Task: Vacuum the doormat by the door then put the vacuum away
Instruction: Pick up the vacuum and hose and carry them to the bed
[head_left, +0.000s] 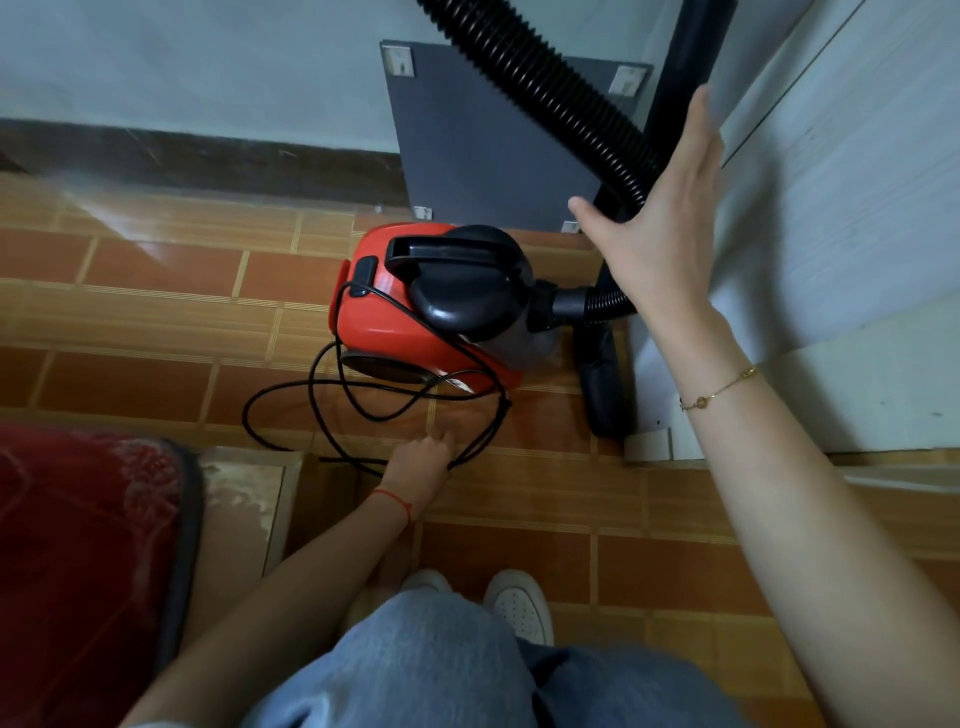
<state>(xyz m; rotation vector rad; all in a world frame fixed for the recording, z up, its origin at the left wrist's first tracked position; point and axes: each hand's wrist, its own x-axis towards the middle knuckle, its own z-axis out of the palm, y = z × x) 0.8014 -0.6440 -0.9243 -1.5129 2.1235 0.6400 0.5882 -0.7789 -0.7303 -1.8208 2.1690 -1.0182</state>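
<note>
Vacuum (415, 306) lengthwise, hose end rightward

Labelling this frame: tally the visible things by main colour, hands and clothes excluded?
Red: 2, the vacuum body and the doormat
Black: 3, the hose, the power cord and the floor nozzle
Grey: 1, the wall panel
White: 2, the shoes
Total: 8

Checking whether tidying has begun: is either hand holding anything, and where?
The left hand grips the black power cord at a loop lying on the floor. The right hand is open, holding nothing.
</note>
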